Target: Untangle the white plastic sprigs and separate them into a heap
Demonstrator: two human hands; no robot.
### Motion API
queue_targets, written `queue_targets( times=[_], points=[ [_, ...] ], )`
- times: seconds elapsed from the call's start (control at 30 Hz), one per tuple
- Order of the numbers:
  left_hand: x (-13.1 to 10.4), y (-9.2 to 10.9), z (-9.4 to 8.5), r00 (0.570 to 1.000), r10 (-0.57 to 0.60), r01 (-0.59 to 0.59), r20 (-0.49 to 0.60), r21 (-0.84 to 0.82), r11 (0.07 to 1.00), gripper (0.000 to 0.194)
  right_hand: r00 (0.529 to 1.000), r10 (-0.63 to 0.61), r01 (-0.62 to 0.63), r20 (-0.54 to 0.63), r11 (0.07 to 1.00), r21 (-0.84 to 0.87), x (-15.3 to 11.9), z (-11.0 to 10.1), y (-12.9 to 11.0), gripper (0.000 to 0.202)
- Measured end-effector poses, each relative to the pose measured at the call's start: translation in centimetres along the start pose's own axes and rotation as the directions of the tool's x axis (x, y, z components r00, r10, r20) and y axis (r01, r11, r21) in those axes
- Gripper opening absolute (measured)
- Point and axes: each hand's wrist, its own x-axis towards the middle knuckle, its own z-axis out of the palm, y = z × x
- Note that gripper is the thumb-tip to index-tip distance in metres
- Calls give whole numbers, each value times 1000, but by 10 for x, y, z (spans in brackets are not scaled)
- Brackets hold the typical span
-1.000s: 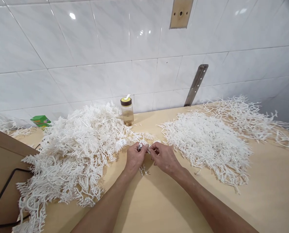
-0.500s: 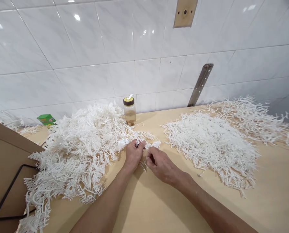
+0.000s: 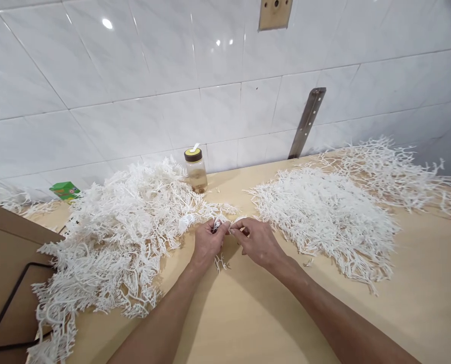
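Observation:
My left hand (image 3: 206, 243) is closed in a pinch on a white branched plastic strand; a small dark patch shows between thumb and fingers, too small to name. Thin white twigs (image 3: 221, 263) hang or lie just below it. Close beside it, my right hand (image 3: 259, 242) pinches at the fingertips, near the left thumb, on what looks like the end of the same white strand. A big tangled heap of white branched strands (image 3: 123, 222) is left of my hands. To their right lies a flatter pile of straighter white strands (image 3: 327, 217).
Behind the left heap stands a clear jar with a yellow and dark lid (image 3: 195, 169). A green box (image 3: 65, 190) is at the back left, and a brown carton (image 3: 9, 273) at the left edge. Looser strands (image 3: 392, 172) lie back right, near a metal bracket (image 3: 307, 124) against the tiled wall.
My right hand has moved up and closer to the left thumb, its fingertips now pinched there. My left hand keeps its grip. The whole view has shifted slightly.

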Motion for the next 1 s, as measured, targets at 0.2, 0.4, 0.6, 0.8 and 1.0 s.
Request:
queue_targets(
  times=[0.2, 0.4, 0.6, 0.8, 1.0],
  points=[
    [-3, 2, 1, 998, -43, 45, 34, -67, 997, 39, 988, -144, 140, -48, 987, -83, 2, 0, 4, 13],
    [-3, 3, 0, 997, -31, 35, 64, -59, 998, 40, 993, -118, 118, 12, 989, -87, -1, -1, 4, 12],
    [-1, -4, 0, 999, 28, -31, 34, 89, 996, 39, 983, -173, 181, 68, 972, -151, -2, 3, 6, 16],
    [4, 3, -4, 985, 65, -50, -157, 99, 994, 35, 942, -241, 281, 232, 947, -154, -15, 5, -6, 10],
    [3, 3, -9, 993, -95, 88, -71, -96, 992, 36, 993, -42, 55, 109, 992, -115, -9, -27, -2, 10]
  ],
)
